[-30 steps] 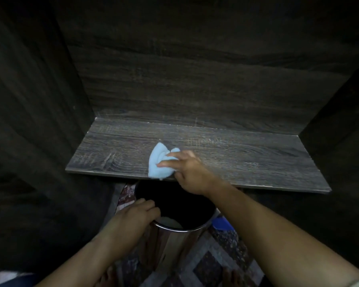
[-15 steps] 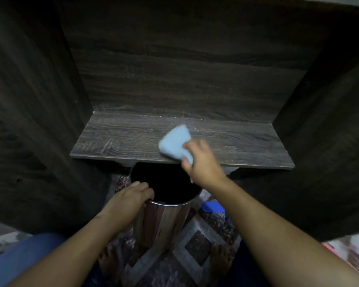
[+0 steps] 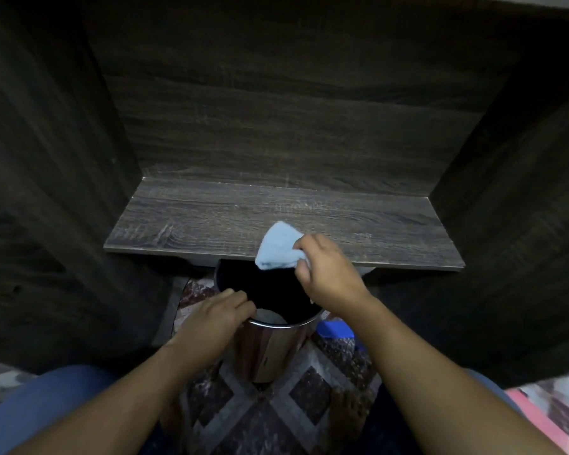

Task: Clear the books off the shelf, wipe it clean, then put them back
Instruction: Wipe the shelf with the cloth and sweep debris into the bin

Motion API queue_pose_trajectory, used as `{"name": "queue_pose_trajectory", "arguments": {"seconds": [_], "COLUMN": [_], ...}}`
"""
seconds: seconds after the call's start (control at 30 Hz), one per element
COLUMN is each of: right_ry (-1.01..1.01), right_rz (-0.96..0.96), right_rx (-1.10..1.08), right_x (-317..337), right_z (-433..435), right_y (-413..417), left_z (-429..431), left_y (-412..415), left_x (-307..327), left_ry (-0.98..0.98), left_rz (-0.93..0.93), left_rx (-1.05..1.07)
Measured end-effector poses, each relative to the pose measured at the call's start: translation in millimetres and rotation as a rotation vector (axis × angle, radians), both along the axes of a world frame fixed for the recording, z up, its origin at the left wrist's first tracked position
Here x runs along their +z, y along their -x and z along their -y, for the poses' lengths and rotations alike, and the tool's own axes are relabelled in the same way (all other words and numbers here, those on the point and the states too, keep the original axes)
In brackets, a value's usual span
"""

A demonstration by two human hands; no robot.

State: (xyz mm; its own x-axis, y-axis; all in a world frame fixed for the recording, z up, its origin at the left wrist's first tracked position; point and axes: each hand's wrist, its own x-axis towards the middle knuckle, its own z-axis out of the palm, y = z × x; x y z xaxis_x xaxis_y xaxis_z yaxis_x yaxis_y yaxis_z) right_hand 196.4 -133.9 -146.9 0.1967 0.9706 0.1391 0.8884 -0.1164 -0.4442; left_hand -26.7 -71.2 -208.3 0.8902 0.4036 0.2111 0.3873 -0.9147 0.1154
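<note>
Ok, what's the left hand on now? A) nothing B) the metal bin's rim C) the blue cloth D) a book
B: the left hand grips the rim of the metal bin, while the right hand holds the blue cloth at the shelf edge.

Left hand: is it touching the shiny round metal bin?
Touching. Head view shows the left hand gripping the near rim of the shiny round metal bin.

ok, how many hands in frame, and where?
2. The left hand grips the near rim of the steel bin under the shelf; the right hand holds the blue cloth at the shelf's front edge, over the bin's mouth. Neither is hidden.
</note>
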Motion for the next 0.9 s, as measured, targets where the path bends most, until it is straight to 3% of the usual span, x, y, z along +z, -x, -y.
{"name": "queue_pose_trajectory", "arguments": {"seconds": [0.13,0.63,0.73,0.9], "right_ry": [-0.097,-0.037,0.005,-0.042], "right_rz": [0.016,0.162,0.176,0.308], "right_rx": [-0.074,-0.042,-0.012,-0.087], "right_x": [-3,-42,-37,-30], "right_z": [3,-15,-11,-1], "right_y": [-18,-56,-58,-57], "left_z": [4,-38,-38,-16], "left_y": [-22,-88,-94,-105], "left_x": [-21,-111,-104,-26], "left_ry": [0.003,0.013,0.079,-0.028], "left_rz": [-0.037,-0.216,-0.295,-0.121], "left_rx": [0.026,0.105,0.166,0.256]}}
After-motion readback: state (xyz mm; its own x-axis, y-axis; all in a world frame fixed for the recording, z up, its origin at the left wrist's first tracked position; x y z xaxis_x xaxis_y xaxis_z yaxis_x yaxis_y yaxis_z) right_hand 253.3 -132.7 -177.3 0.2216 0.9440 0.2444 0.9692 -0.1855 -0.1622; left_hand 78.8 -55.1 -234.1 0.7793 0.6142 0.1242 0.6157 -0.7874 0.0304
